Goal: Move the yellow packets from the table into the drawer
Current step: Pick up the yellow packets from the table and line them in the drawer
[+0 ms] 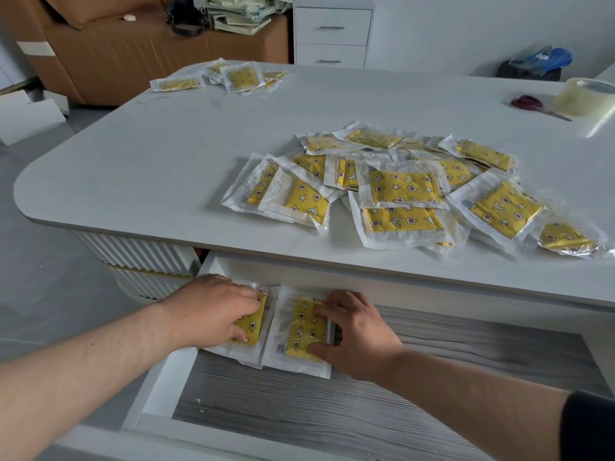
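Observation:
A pile of several yellow packets (406, 191) in clear wrappers lies on the white table (173, 168), right of centre. A smaller heap of packets (229, 76) sits at the far left edge. Below the tabletop the drawer (299, 414) stands pulled out, with a grey wood-grain floor. Two packets lie side by side at its back left. My left hand (213, 311) rests flat on the left packet (254, 327), covering most of it. My right hand (356, 334) grips the right packet (304, 331), thumb at its near edge and fingers over its far right side.
Red-handled scissors (529, 104) and a roll of clear tape (585, 98) lie at the table's far right. Behind the table stand a brown sofa (116, 51) with stacked papers and a white drawer cabinet (332, 31). A dark bin (529, 71) is at the back right.

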### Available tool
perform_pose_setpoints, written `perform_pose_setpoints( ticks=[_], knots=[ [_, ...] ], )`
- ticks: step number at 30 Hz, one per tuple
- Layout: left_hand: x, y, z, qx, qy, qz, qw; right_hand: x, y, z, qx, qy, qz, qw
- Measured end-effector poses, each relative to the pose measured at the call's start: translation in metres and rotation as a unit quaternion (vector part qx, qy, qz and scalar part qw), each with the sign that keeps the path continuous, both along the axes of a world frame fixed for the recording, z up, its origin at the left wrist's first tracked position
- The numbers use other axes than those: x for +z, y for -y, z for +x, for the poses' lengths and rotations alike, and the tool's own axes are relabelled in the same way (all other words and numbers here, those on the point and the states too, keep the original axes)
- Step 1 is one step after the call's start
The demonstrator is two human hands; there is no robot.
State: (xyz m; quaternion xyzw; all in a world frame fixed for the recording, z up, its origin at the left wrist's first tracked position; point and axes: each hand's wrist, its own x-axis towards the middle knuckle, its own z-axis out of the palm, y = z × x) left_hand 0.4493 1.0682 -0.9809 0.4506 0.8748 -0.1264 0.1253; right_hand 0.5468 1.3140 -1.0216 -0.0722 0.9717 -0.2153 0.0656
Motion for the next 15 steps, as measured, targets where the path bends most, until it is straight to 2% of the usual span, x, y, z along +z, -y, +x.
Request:
perform_pose_setpoints(
  ticks=[15],
  knots=[
    [0.012, -0.002, 0.006, 0.032, 0.023, 0.002, 0.999, 0.010, 0.005, 0.000, -0.018, 0.001, -0.012, 1.000]
  ],
)
